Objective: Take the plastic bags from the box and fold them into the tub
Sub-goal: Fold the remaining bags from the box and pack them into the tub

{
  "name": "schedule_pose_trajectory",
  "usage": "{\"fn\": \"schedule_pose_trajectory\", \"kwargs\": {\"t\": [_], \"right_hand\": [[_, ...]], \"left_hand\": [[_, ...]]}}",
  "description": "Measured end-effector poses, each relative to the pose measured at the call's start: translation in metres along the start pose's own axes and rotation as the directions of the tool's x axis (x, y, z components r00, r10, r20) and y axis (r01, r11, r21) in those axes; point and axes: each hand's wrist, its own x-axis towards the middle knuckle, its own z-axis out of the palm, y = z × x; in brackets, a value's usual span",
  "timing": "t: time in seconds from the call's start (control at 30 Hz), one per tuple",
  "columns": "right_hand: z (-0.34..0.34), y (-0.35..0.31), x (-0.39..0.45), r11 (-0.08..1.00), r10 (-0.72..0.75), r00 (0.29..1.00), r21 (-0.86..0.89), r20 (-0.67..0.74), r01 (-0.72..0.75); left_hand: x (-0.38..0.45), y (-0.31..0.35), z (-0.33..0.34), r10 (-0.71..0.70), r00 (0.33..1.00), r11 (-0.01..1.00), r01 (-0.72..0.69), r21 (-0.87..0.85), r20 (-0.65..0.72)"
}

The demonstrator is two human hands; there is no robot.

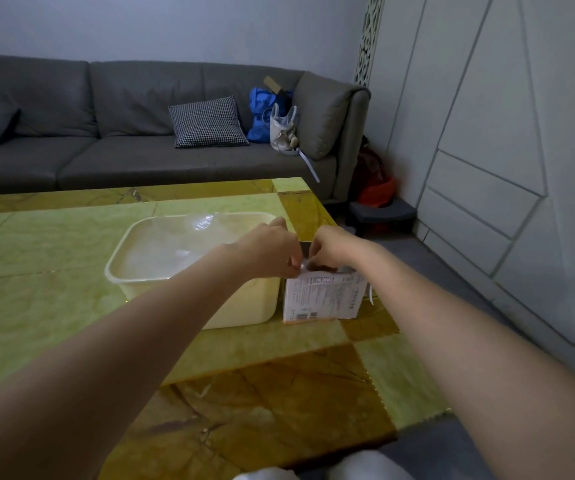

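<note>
A small white printed box [324,297] stands on the green and brown table [54,306], just right of a cream plastic tub [133,268]. Clear plastic bags [189,244] lie inside the tub. Both hands meet over the box's open top. My left hand [272,249] and my right hand [331,249] each pinch the edge of a thin clear bag [304,265] at the box mouth. Little of that bag shows between the fingers; the inside of the box is hidden.
A grey sofa [106,133] runs along the far side, with a checked cushion [206,123], a blue bag [262,112] and a pale bag [284,128]. The table's right edge is close to the box; a dark stool [383,211] stands on the floor beyond.
</note>
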Motion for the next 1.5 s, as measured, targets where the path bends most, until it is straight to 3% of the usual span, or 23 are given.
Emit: {"fn": "schedule_pose_trajectory", "kwargs": {"t": [0.13,0.23,0.33,0.4,0.47,0.53,0.6,0.73,0.87,1.0,1.1,1.17,1.2,1.27,1.3,1.4,1.5], "right_hand": [[-0.01,0.011,0.0,0.994,-0.021,1.0,0.103,0.001,0.02],[-0.018,0.013,0.0,0.993,0.014,0.984,0.119,-0.177,0.008],[-0.03,0.008,-0.001,0.949,0.072,0.927,0.312,-0.368,0.05],[-0.04,0.004,0.0,0.842,0.126,0.891,0.522,-0.437,0.136],[-0.048,-0.003,-0.002,0.712,0.151,0.88,0.667,-0.451,0.22],[-0.054,-0.012,-0.007,0.611,0.105,0.905,0.745,-0.412,0.268],[-0.056,-0.021,-0.013,0.552,0.027,0.924,0.776,-0.381,0.304],[-0.053,-0.022,-0.019,0.608,0.073,0.882,0.722,-0.465,0.33],[-0.047,-0.008,-0.016,0.795,0.127,0.807,0.545,-0.576,0.264],[-0.04,-0.005,-0.013,0.888,0.139,0.77,0.423,-0.623,0.182],[-0.04,-0.008,-0.011,0.927,0.171,0.734,0.361,-0.657,0.107],[-0.044,-0.011,-0.014,0.912,0.129,0.715,0.366,-0.688,0.187],[-0.045,-0.015,-0.016,0.888,0.068,0.76,0.386,-0.646,0.248],[-0.043,-0.026,-0.023,0.843,-0.092,0.906,0.452,-0.414,0.292],[-0.039,-0.032,-0.025,0.837,-0.155,0.941,0.465,-0.302,0.288],[-0.034,-0.033,-0.027,0.726,-0.225,0.948,0.611,-0.225,0.317],[-0.033,-0.024,-0.025,0.561,-0.186,0.96,0.78,-0.209,0.279]], "left_hand": [[0.0,-0.001,0.002,-0.018,1.0,1.0,0.018,0.001,0.001],[0.001,0.001,0.002,-0.041,0.999,0.999,0.041,0.003,0.011],[0.0,0.003,-0.001,-0.15,0.985,0.957,0.122,-0.262,-0.089],[-0.001,0.006,-0.012,-0.347,0.917,0.777,0.163,-0.608,-0.197],[-0.004,0.006,-0.026,-0.482,0.866,0.504,0.148,-0.851,-0.135],[-0.005,0.005,-0.035,-0.469,0.883,0.294,0.147,-0.944,-0.009],[-0.007,0.004,-0.039,-0.42,0.906,0.195,0.153,-0.969,0.059],[-0.015,0.0,-0.039,-0.419,0.904,0.186,0.179,-0.966,0.087],[-0.029,-0.011,-0.041,-0.482,0.864,0.155,0.245,-0.957,0.143],[-0.033,-0.013,-0.04,-0.49,0.855,0.172,0.284,-0.943,0.168],[-0.031,-0.012,-0.039,-0.505,0.846,0.111,0.256,-0.96,0.168],[-0.028,-0.012,-0.038,-0.552,0.816,0.039,0.229,-0.973,0.17],[-0.027,-0.01,-0.037,-0.567,0.805,-0.006,0.211,-0.978,0.177],[-0.022,-0.006,-0.036,-0.535,0.825,-0.103,0.151,-0.983,0.183],[-0.021,-0.004,-0.036,-0.504,0.845,-0.143,0.121,-0.982,0.178],[-0.021,-0.003,-0.037,-0.447,0.88,-0.203,0.072,-0.976,0.158],[-0.025,-0.012,-0.036,-0.501,0.853,-0.176,0.067,-0.982,0.148]]}}
